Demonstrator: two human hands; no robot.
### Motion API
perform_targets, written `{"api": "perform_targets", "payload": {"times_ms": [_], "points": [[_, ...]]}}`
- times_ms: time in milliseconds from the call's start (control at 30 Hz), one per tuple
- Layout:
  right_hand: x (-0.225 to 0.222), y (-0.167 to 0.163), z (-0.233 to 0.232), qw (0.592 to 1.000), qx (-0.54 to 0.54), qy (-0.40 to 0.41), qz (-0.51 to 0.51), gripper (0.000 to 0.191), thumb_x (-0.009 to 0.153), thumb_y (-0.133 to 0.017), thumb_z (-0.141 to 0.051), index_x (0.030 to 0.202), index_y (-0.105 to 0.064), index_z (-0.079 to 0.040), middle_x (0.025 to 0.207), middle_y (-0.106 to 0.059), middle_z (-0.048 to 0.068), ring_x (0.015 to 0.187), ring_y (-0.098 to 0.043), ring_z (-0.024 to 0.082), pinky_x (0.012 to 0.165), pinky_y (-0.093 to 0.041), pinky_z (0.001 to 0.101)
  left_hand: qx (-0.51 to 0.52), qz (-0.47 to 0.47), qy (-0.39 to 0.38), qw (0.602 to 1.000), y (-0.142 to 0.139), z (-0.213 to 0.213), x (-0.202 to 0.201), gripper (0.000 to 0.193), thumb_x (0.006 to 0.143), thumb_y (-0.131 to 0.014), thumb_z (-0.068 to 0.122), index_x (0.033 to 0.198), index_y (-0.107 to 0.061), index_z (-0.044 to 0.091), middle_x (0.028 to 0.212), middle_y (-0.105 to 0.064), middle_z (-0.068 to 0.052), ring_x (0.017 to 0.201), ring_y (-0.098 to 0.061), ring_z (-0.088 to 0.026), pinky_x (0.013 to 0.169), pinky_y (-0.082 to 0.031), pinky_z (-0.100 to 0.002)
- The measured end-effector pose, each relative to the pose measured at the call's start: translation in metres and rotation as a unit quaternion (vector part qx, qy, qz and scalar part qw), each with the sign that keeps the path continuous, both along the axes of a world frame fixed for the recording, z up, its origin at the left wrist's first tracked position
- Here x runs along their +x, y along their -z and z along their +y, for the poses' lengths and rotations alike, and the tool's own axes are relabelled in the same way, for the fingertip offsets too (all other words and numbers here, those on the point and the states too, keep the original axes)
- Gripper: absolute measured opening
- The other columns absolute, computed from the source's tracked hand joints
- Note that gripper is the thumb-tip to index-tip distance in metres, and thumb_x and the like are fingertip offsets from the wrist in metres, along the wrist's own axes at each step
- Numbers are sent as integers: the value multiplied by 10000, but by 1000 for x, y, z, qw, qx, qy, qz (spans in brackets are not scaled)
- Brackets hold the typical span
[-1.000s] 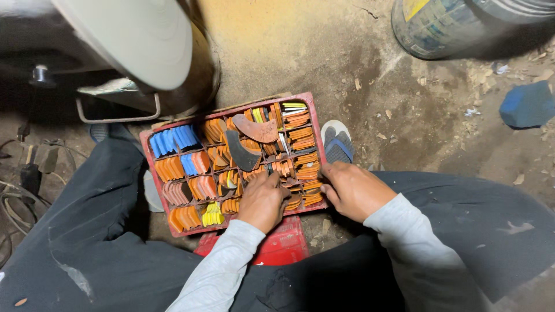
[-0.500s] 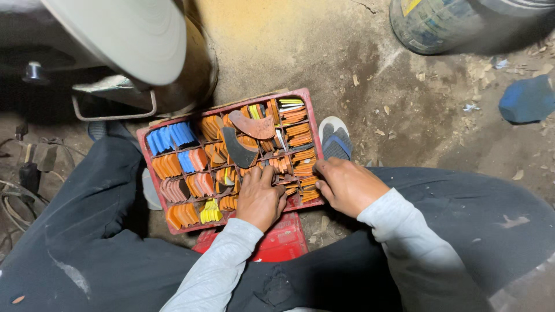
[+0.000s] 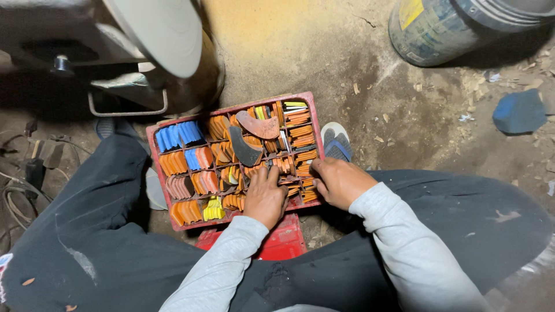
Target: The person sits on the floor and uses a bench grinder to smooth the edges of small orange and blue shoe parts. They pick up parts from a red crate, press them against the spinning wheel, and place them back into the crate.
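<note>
Two dark trouser legs fill the lower frame, cut off at the bottom and left edges; the person sits on a low red stool (image 3: 277, 242), mostly hidden under the forearms. Upper left: a machine with a large pale disc (image 3: 165, 32), its body lost in shadow and cropped by the frame edge. Upper right: a grey drum (image 3: 457, 29), only its lower part in view. A blue scrap (image 3: 519, 111) lies on the dirt floor at right, well apart from everything else.

Between the knees sits a red compartmented tray (image 3: 151, 138), packed with upright orange, blue and yellow curved pieces; exact kind not discernible. Two larger crescent pieces lie loose on top, one brown (image 3: 258, 126), one dark grey (image 3: 243, 147). A sandalled foot (image 3: 336, 143) shows just beside the tray's right wall.

Left hand (image 3: 265, 197): palm down on the tray's near compartments, fingers spread apart among orange pieces. Right hand (image 3: 341, 182): at the tray's near right corner, fingers curled into the orange stacks (image 3: 306, 156); fingertips hidden, so whether they pinch a piece cannot be told.
</note>
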State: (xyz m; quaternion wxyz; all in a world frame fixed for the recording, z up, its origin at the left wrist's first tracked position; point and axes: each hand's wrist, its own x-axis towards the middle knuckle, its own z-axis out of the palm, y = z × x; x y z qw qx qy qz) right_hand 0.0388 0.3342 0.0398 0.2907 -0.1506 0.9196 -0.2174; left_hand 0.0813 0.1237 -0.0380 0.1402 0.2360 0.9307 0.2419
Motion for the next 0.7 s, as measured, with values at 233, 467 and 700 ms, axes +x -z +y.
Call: {"api": "perform_targets", "payload": {"times_ms": [233, 467, 700], "points": [[-4, 8, 1, 1000, -2, -2, 10, 241, 869, -633, -139, 1057, -645, 11, 1005, -699, 241, 964, -677, 444, 849, -537, 511, 46, 73, 1, 996, -1, 0, 6, 175, 658, -792, 130, 772, -768, 0, 1224, -574, -220, 1070, -488, -381, 884, -437, -475], [-6, 7, 0, 1000, -3, 4, 1, 232, 874, -639, -148, 1043, -647, 10, 1014, -709, 248, 989, -675, 447, 874, -533, 511, 29, 63, 15, 997, 1, -2, 7, 166, 708, -786, 150, 794, -764, 9, 1088, -594, -152, 1067, -495, -351, 871, -437, -462], [0, 20, -5, 999, 21, -37, -1, 311, 818, -660, -110, 1109, -635, -3, 1016, -707, 260, 1003, -682, 438, 905, -540, 504, 43, 147, 37, 987, 3, -2, 12, 93, 732, -740, 126, 767, -751, 40, 1058, -621, -80, 1017, -528, -308, 821, -435, -425]]}}
